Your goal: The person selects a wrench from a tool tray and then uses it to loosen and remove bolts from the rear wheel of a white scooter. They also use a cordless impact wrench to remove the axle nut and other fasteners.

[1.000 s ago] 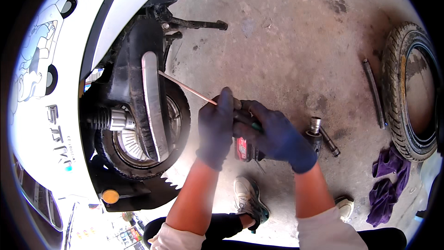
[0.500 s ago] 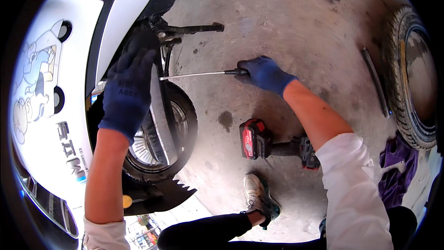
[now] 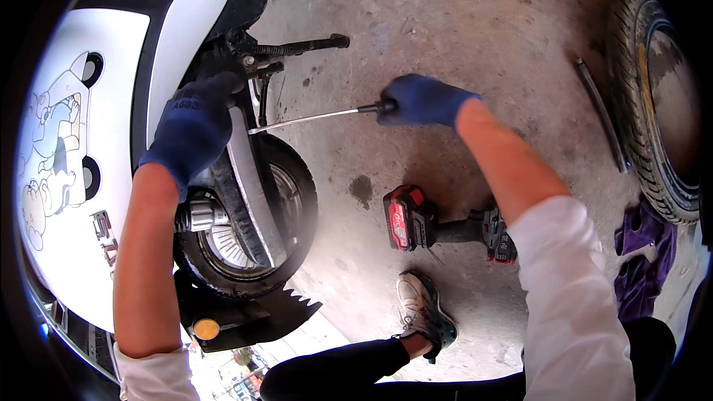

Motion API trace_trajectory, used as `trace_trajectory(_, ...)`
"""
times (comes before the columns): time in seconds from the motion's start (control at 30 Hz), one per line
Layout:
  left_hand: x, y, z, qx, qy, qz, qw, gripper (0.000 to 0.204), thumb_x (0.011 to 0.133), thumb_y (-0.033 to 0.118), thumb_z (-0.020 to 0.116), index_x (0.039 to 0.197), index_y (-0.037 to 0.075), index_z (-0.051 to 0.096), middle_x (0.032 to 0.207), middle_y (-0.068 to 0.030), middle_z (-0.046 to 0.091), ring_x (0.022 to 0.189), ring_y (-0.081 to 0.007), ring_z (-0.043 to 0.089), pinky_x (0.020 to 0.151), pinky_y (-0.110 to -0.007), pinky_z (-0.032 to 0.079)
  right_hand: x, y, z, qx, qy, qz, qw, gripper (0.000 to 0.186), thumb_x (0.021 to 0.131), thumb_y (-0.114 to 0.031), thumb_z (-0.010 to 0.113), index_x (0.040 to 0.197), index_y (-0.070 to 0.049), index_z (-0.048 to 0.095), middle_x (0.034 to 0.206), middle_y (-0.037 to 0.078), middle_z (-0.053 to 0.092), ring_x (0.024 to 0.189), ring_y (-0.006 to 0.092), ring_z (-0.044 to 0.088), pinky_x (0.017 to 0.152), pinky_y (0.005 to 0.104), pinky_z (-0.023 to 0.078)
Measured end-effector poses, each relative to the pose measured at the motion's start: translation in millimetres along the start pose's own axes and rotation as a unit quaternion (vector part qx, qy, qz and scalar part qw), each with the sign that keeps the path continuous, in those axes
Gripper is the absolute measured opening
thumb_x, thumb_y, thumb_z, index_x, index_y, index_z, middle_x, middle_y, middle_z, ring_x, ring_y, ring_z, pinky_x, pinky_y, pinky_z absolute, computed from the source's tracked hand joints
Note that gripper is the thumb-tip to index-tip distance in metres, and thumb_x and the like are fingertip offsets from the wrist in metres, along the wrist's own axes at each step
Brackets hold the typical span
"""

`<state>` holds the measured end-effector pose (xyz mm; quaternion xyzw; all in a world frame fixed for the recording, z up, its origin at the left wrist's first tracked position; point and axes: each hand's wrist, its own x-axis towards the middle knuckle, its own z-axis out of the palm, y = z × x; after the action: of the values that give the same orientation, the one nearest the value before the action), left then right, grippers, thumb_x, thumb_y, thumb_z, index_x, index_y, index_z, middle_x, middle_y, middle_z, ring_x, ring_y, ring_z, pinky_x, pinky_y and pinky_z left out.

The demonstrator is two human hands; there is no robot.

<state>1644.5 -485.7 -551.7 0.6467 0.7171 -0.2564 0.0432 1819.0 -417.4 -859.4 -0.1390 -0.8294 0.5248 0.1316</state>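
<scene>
My right hand (image 3: 423, 100), in a blue work glove, is closed round the black handle of a long screwdriver (image 3: 312, 116). The screwdriver's bright shaft runs left, its tip at the silver-grey swingarm (image 3: 252, 186) beside the scooter's wheel (image 3: 301, 200). My gloved left hand (image 3: 191, 128) is at the swingarm's upper end, under the white scooter body (image 3: 111, 96). Its fingers look curled in there; what they hold is hidden by the glove and the dark parts.
A red and black cordless power tool (image 3: 453, 232) lies on the concrete floor near my shoe (image 3: 423, 312). At the right are a loose tyre (image 3: 639, 104), a black tube (image 3: 600, 113) and purple gloves (image 3: 645, 256). A black stand (image 3: 304, 46) juts out from the scooter.
My left hand has shifted slightly left, and its fingers look more curled, uncovering more of the swingarm and wheel hub. My right hand still holds the screwdriver, slightly higher in view.
</scene>
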Motion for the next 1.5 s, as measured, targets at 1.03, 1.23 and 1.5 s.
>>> trace_trajectory(1.03, -57.7, 17.7, 50.6, -0.105, 0.383, -0.229, 0.889, 0.03, 0.092, 0.018, 0.061, 0.118, 0.004, 0.065, 0.11, -0.0138, 0.069, 0.101, -0.0259, 0.067, 0.09, -0.035, 0.051, 18.4, -10.3, 9.7, -0.075, 0.137, -0.074, 0.985, 0.031, 0.092, -0.036, 0.058, 0.123, -0.032, 0.061, 0.088, 0.008, 0.062, 0.089, 0.0255, 0.062, 0.081, 0.0423, 0.047)
trace_trajectory(1.23, -49.4, 9.6, 50.8, 0.027, 0.342, -0.223, 0.912, 0.029, 0.093, 0.017, 0.054, 0.118, 0.004, 0.062, 0.111, -0.0171, 0.068, 0.102, -0.0333, 0.065, 0.089, -0.04, 0.051, 33.9, -14.8, -43.2, -0.047, -0.019, -0.081, 0.995, 0.028, 0.085, -0.028, 0.07, 0.107, -0.01, 0.066, 0.086, 0.014, 0.064, 0.083, 0.03, 0.063, 0.075, 0.0405, 0.049)
trace_trajectory(1.5, -46.2, 101.1, 84.1, -0.231, 0.581, -0.126, 0.77, 0.024, 0.092, 0.011, 0.059, 0.114, 0.001, 0.059, 0.106, -0.0172, 0.062, 0.102, -0.0272, 0.062, 0.085, -0.036, 0.05, -77.4, -112.4, -140.0, 0.156, 0.031, 0.017, 0.987, 0.041, 0.087, -0.016, 0.067, 0.126, -0.008, 0.058, 0.08, 0.015, 0.067, 0.076, 0.0255, 0.065, 0.071, 0.0354, 0.05)
